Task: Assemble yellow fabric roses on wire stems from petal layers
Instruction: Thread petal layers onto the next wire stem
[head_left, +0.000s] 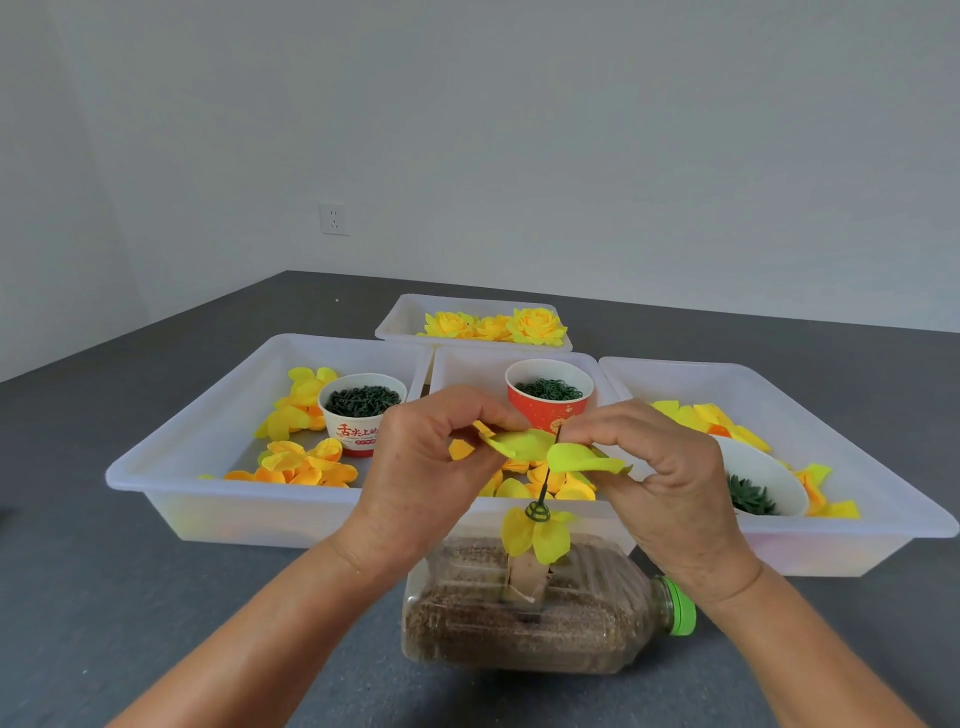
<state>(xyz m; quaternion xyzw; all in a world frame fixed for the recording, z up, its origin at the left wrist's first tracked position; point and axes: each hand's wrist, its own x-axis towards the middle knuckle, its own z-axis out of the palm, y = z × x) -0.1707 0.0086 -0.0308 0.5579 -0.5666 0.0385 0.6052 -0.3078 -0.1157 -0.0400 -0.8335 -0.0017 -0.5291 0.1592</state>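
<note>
A thin green wire stem (544, 486) stands upright out of a sand-filled plastic bottle (524, 618) lying on its side. Low on the stem sit a green ring (537, 512) and a yellow petal layer (535, 535). At the stem's top, a yellow petal layer (524, 444) is pinched on its left side by my left hand (421, 467). My right hand (670, 478) pinches its right side, where a yellow-green petal (579, 459) curls beside the wire.
Four white trays lie behind the bottle: the left tray (171, 462) holds loose petals and a cup of green pieces (362, 405), the middle one a red cup of green rings (549, 395), the right tray (883, 540) petals and a white bowl (763, 483). Finished roses (493, 326) fill the far tray.
</note>
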